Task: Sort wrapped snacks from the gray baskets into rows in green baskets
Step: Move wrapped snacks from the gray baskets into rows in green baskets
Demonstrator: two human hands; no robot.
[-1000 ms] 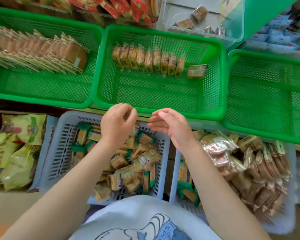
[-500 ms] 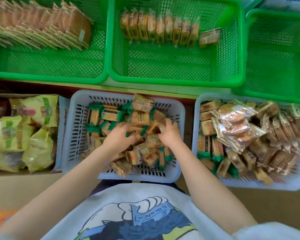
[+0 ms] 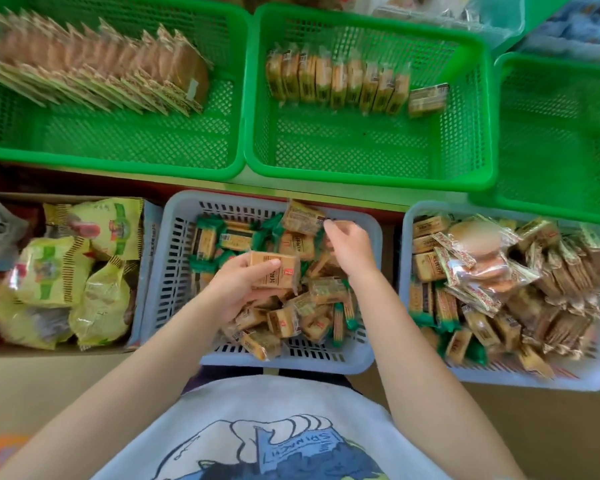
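left hand (image 3: 238,289) grips a tan wrapped biscuit pack (image 3: 274,270), thumb on top, above the middle gray basket (image 3: 174,216) | right hand (image 3: 349,249) just beyond that grip, fingertips pinching the corner of another pack (image 3: 302,216) | green basket (image 3: 371,168) with biscuit row (image 3: 336,81) farther ahead

We see bright, even daylight, soft shadows, wide-angle bending at the edges, and slight motion blur throughout.

Mirrored, upside-down "SPINACH"-like lettering on the shirt (image 3: 291,441); wrappers unreadable
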